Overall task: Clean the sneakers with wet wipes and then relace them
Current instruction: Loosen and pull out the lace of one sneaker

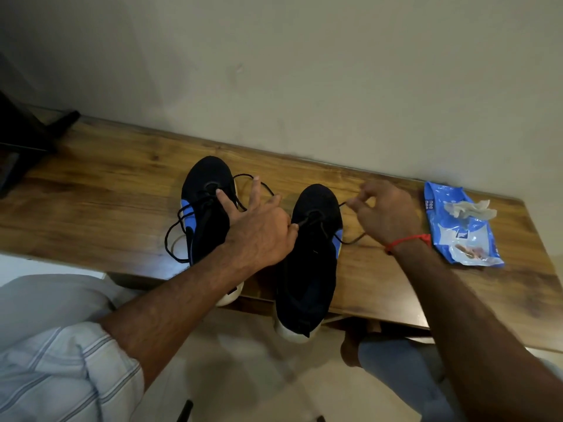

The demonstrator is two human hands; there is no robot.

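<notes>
Two black sneakers with blue side patches and white soles stand side by side on the wooden bench (106, 190), toes to the wall and heels past the front edge. The left sneaker (207, 175) has loose black laces trailing around it. My left hand (259, 229) hovers between the shoes, fingers spread over the left sneaker, and its thumb pinches one end of the lace of the right sneaker (307, 269). My right hand (384, 214) pinches the other end of that lace, pulled out to the right of the toe.
A blue wet-wipe pack (463, 236) lies at the bench's right end with a crumpled used wipe (469, 208) on it. A dark object (24, 138) stands at the far left. The wall runs right behind the bench. My knees are below the front edge.
</notes>
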